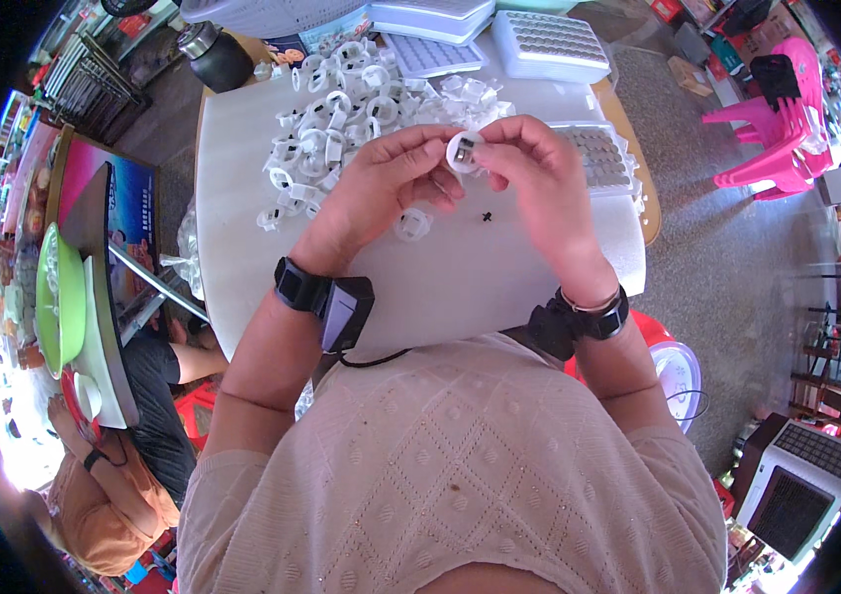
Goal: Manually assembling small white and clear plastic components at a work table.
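Both hands meet above the white table (242, 129), pinching one small round white plastic part (463, 150) that has a dark insert at its centre. My left hand (391, 178) grips its left edge between thumb and forefinger. On its right side, the thumb and fingers of my right hand (529, 168) press against it. Below the hands lies a tiny black piece (487, 216), and left of that a whitish translucent part (412, 225). A heap of similar white ring-shaped parts (326, 148) spreads beyond my left hand. Clear plastic pieces (472, 96) lie at the heap's right end.
White trays with rows of small hollows (551, 47) are stacked at the far right, and another tray (593, 158) lies behind my right hand. A dark bottle (214, 57) stands at the far left corner. A person in orange (113, 495) sits at the left by a green basin (62, 302).
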`<state>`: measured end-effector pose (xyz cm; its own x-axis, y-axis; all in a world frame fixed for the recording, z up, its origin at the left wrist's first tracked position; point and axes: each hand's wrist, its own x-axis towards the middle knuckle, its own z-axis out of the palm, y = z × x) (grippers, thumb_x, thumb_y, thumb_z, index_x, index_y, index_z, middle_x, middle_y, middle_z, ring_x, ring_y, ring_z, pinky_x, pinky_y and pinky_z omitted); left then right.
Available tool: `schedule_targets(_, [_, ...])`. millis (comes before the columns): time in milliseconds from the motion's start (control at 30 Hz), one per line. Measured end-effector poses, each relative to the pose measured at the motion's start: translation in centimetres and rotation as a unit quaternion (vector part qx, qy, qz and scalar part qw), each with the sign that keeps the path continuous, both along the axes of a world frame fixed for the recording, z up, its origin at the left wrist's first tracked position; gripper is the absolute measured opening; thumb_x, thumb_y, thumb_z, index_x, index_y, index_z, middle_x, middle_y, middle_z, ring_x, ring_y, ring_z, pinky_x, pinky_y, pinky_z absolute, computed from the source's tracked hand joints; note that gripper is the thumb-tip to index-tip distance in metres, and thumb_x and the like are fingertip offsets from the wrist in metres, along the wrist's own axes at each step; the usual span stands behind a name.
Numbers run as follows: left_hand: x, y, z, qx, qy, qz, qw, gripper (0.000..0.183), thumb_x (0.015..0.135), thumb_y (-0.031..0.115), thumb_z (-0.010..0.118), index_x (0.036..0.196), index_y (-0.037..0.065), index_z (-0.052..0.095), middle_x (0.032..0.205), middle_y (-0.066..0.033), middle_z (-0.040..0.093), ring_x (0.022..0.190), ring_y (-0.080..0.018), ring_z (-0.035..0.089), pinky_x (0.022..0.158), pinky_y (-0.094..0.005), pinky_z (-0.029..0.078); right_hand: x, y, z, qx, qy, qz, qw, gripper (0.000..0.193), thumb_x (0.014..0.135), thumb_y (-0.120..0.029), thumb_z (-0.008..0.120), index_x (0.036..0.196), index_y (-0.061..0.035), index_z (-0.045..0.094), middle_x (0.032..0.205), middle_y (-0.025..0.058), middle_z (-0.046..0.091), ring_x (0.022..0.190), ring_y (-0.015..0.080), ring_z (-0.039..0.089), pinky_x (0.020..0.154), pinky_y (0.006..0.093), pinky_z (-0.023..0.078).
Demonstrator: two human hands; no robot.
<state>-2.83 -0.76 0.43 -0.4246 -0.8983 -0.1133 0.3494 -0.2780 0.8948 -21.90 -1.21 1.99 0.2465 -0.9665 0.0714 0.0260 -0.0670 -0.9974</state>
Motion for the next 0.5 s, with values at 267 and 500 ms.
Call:
schedule_targets(267, [-0.2, -0.1, -0.2, -0.057, 0.023, 0.068, 0.996, 0.034, 0.091, 0.015, 0.054, 0.12, -0.002, 0.053, 0.101, -0.0102, 0.063, 0.085, -0.0169, 0.062, 0.072, -0.0275, 0.051, 0.2, -0.3, 0.5, -0.011, -0.034, -0.044, 0.998, 0.012, 0.081, -0.008, 0.063, 0.089, -0.0003, 0.061, 0.073, 0.0015, 0.06, 0.06, 0.0079, 0.051, 0.055, 0.0225, 0.042])
schedule_targets(500, [0.7, -0.7, 0.0, -0.017, 0.078, 0.128, 0.989, 0.025, 0.091, 0.012, 0.054, 0.11, -0.005, 0.055, 0.096, -0.0139, 0.064, 0.077, -0.0177, 0.063, 0.068, -0.0288, 0.052, -1.3, -1.5, -1.9, -0.373, 0.374, -0.087, 0.845, 0.012, 0.071, -0.006, 0.064, 0.083, -0.0055, 0.065, 0.08, 0.0072, 0.062, 0.076, 0.0268, 0.058, 0.069, 0.0366, 0.047])
